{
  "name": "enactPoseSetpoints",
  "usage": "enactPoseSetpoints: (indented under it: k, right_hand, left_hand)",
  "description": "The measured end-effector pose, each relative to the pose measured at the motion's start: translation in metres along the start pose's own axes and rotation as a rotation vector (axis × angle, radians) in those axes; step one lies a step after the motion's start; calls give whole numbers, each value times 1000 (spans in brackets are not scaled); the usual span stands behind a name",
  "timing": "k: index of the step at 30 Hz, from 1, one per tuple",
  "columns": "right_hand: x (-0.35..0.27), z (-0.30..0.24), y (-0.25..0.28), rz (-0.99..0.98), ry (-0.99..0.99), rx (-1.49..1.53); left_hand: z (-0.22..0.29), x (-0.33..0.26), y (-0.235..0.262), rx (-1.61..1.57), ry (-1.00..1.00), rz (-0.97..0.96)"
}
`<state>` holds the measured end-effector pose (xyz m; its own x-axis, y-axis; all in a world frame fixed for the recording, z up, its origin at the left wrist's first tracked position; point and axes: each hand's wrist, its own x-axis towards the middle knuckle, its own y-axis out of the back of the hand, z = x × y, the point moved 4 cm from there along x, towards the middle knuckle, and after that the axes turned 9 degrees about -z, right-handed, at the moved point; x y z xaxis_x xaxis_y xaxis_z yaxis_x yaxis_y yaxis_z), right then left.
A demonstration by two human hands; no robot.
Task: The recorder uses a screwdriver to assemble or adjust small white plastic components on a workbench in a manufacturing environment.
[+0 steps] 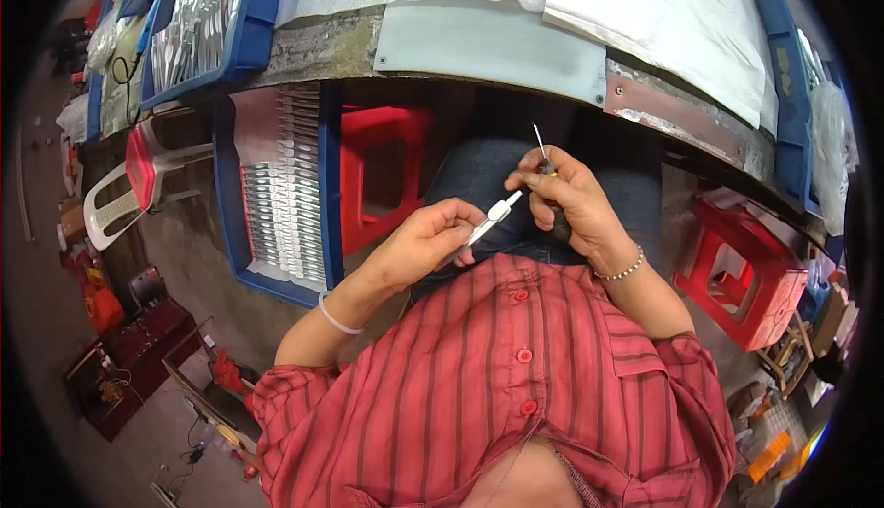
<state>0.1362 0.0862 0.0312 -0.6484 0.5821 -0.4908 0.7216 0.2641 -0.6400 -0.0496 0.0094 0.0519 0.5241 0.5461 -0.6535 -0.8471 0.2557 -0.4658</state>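
Head view: my left hand (425, 241) pinches small white plastic piece (494, 216), fingers closed round it, tip pointing toward my right hand (564, 197). Right hand clenched on thin metal pick (541, 151), point sticking up above knuckles. White piece sits between both hands, over my lap, nearly touching right fingers. Blue tray (327, 186) of silvery parts lies left of white piece, red stool (746, 278) right.

Clear plastic bags (833, 140) at right.
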Motion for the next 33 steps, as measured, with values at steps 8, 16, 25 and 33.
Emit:
enactPoseSetpoints:
  k: [8, 16, 25, 33]
  right_hand:
    - [11, 14, -8, -170, -54, 284]
    - [-6, -13, -1, 42, -17, -17]
    - [-60, -56, -11, -37, 233, -1422]
    - [-53, -52, -15, -74, 248, -1409]
  left_hand:
    - [-3, 14, -13, 222, -192, -9]
    - [-9, 43, -5, -51, -121, -49]
    - [7, 64, -5, -12, -57, 3]
    - [3, 71, -3, 19, -35, 74]
